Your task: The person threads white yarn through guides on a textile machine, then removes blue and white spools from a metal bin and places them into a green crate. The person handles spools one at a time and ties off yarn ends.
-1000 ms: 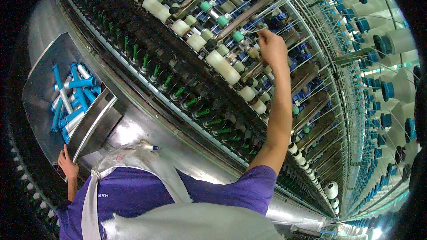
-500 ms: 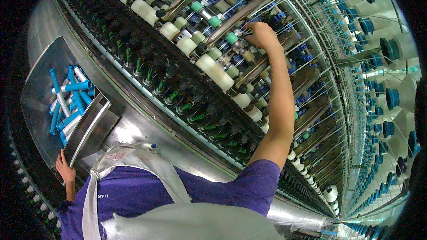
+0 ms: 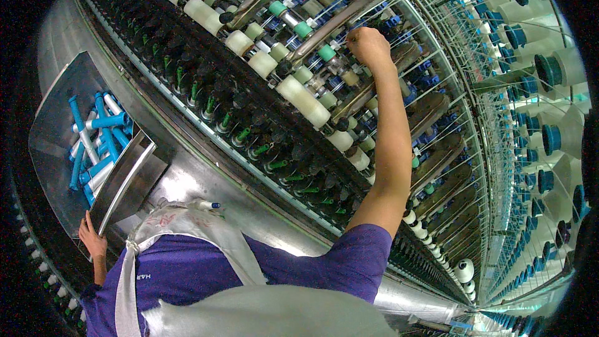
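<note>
Reaching up into the machine [image 3: 277, 24], my R hand [image 3: 369, 47] is curled, fingertips tucked out of view; can't tell if they're pinched on thread or on nothing. It's just right of a mint-green roller [image 3: 326, 53], approx. level w/ it, near the end of a worn metal bar [image 3: 334, 27]. My R forearm [image 3: 394, 131] blocks some of the parts behind. L hand [image 3: 93, 236] is at the near edge of the box, fingers stretched out & close together; thumb side's hard to make out, so can't tell if it's clamped on the edge. L forearm's mostly hidden.

Around me: off-white rollers [image 3: 304, 101] in a row, green spindles [image 3: 224, 122] below them, big spools [image 3: 551, 140] w/ blue ends far R, some cut off by the dark rim. My apron [image 3: 175, 221] covers part of the metal ledge [image 3: 287, 231].

The grey box [image 3: 50, 143] w/ a metal handle [image 3: 128, 181] holds blue & white tubes [image 3: 105, 122], piled crisscross, lowest ones partly hidden.
</note>
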`<state>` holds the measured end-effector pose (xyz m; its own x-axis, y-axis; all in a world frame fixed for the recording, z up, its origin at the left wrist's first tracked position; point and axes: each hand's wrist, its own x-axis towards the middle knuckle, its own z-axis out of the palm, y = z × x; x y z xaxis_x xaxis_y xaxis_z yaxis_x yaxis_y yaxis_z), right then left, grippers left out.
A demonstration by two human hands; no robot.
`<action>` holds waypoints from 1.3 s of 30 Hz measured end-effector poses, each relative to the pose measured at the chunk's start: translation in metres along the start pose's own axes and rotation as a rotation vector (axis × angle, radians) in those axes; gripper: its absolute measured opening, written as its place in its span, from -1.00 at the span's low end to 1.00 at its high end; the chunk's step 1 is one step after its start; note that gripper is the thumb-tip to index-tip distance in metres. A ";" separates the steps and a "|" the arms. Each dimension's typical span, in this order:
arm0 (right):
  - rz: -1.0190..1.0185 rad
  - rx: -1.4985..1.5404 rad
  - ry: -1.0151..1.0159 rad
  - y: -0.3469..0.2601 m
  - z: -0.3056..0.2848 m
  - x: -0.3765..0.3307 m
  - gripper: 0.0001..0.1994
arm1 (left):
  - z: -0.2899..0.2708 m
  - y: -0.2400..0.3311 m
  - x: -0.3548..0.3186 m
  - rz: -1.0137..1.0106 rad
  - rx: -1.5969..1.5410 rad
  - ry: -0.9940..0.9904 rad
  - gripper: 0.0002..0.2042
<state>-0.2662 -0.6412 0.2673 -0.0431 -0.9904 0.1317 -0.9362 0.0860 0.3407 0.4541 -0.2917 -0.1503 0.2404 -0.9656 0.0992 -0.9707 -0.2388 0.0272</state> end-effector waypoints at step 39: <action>-0.084 -0.078 0.357 0.002 -0.031 -0.041 -0.86 | -0.093 0.036 0.144 0.298 -0.449 -0.214 -0.70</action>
<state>-0.2554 -0.5969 0.2909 0.1696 -0.8954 0.4117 -0.9014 0.0280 0.4321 0.4536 -0.4300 -0.0422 -0.0941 -0.9950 -0.0344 -0.8891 0.0684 0.4526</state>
